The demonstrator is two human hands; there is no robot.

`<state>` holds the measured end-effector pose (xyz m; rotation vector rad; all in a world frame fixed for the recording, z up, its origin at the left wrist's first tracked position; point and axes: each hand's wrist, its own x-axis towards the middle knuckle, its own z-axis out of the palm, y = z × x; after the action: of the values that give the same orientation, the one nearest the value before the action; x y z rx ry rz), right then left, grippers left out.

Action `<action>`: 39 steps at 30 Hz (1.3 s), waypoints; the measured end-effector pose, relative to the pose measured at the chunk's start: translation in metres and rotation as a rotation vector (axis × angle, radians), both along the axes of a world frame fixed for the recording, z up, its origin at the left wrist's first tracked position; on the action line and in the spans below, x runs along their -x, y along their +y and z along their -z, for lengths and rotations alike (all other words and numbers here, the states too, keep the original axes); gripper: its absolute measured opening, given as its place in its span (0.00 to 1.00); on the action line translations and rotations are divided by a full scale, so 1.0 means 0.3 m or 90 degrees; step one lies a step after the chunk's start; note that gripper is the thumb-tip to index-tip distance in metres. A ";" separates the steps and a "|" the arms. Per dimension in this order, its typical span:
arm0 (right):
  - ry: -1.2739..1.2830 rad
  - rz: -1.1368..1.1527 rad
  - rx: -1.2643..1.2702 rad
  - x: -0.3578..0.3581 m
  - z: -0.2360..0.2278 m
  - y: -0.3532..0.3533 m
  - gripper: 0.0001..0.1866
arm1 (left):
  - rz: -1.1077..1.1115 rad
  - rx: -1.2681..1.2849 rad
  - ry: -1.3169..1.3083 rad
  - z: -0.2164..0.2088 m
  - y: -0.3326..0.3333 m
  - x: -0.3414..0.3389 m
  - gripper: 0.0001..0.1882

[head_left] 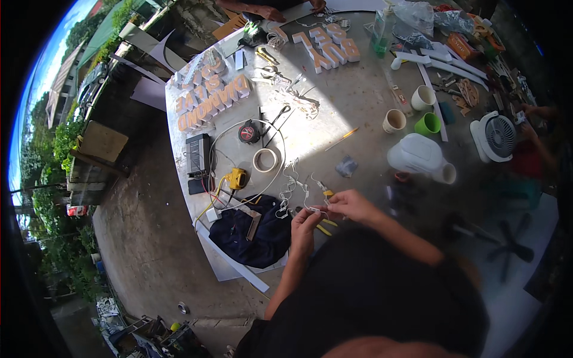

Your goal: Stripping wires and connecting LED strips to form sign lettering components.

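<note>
My left hand (305,224) is closed in a pinch on a thin white wire, part of a string of small white LED modules (288,190). The string trails loosely across the table beyond my fingers. Close beside it, my right hand (353,206) pinches the same wire, fingertips together. Just under both hands lie pliers with yellow handles (324,229), partly hidden by my fingers. A yellow-handled tool (326,191) rests by my right fingertips; its kind is unclear. Left of my left hand, a dark cloth garment (271,238) lies bunched on the table edge.
A masking tape roll (264,160), a tape measure (249,132) and a black power supply (197,154) lie left. Cut-out letters (209,101) stand farther off. Cups (394,121), a white jug (414,153) and a fan (495,137) stand right. Other people's hands (265,12) show at the far edge.
</note>
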<state>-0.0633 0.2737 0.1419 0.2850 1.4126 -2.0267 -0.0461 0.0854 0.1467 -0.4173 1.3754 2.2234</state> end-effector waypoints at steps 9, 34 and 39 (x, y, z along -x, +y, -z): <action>0.008 0.008 -0.045 -0.005 0.070 0.088 0.08 | -0.037 0.132 -0.031 0.068 0.060 -0.011 0.09; 0.133 -0.040 -0.088 0.070 0.165 0.275 0.10 | -0.081 0.271 -0.070 0.102 0.227 -0.050 0.13; 0.193 -0.024 -0.144 0.040 0.142 0.280 0.11 | -0.081 0.261 -0.082 0.120 0.212 -0.045 0.12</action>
<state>-0.0753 0.3578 0.0994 0.0448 1.8243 -1.9386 -0.0326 0.1491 0.1107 -0.7944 1.7761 1.9626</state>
